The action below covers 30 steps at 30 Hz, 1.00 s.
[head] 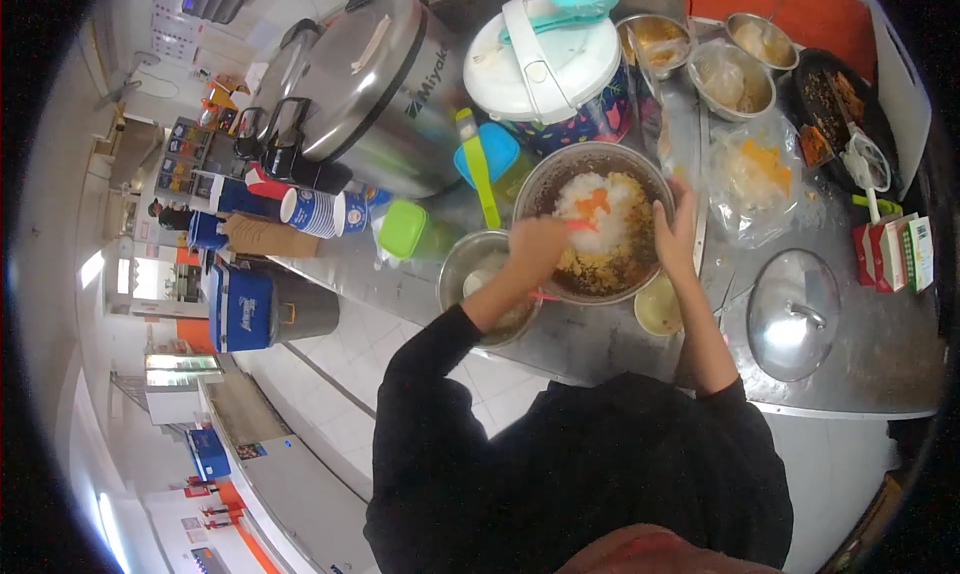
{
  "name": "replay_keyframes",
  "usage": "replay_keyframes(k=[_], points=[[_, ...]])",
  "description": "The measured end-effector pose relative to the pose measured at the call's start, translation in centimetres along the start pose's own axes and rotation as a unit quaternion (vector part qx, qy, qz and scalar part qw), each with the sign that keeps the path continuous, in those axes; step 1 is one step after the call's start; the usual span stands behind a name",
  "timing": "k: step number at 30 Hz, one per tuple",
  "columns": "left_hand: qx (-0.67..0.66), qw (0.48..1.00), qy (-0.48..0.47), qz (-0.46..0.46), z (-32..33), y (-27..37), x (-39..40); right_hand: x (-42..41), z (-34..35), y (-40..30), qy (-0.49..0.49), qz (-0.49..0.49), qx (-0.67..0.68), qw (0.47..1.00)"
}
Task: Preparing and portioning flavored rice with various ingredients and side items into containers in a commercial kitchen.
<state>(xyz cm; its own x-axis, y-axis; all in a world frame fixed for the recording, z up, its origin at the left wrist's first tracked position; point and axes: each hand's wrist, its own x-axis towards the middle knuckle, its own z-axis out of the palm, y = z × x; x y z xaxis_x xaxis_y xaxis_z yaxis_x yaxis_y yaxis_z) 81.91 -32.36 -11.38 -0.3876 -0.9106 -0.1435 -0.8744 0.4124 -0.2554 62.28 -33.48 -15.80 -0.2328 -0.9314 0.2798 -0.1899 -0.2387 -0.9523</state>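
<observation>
A deep metal pot (541,186) stands on the counter before me. In it lies white rice (609,212) with orange bits (595,201) on top and yellow crumbly food (589,268) around and below. My left hand (541,245) is closed around a pinkish-red utensil (581,226), probably a spoon; one end reaches the rice, the other shows below my fist. My right hand (677,225) grips the pot's right rim. Under my left forearm sits a metal bowl (451,277), its contents partly hidden. A small pale-yellow bowl (660,311) is beside the pot, near my right wrist.
A large Miyako cooker (420,123) and a white-lidded container (487,71) stand behind. Green-lidded (403,230) and blue-lidded (495,150) tubs are at left, with paper cups (311,212). Rightward lie a plastic bag of food (750,180), metal bowls (731,86) and a glass lid (791,334).
</observation>
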Motion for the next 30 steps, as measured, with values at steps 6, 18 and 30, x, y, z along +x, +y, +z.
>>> replay_keyframes(k=[6,18,30], points=[[-0.079,0.986,-0.020,-0.143,-1.1,-1.6,3.8,0.4,-0.3,1.0,-0.022,-0.022,-0.061,0.998],[0.021,0.991,-0.022,0.129,-5.0,-2.5,4.6,0.3,0.2,1.4,0.034,-0.016,-0.053,0.998],[-0.236,0.932,-0.199,0.191,4.0,-0.1,2.1,-0.5,1.3,2.5,0.094,0.046,0.158,0.982]])
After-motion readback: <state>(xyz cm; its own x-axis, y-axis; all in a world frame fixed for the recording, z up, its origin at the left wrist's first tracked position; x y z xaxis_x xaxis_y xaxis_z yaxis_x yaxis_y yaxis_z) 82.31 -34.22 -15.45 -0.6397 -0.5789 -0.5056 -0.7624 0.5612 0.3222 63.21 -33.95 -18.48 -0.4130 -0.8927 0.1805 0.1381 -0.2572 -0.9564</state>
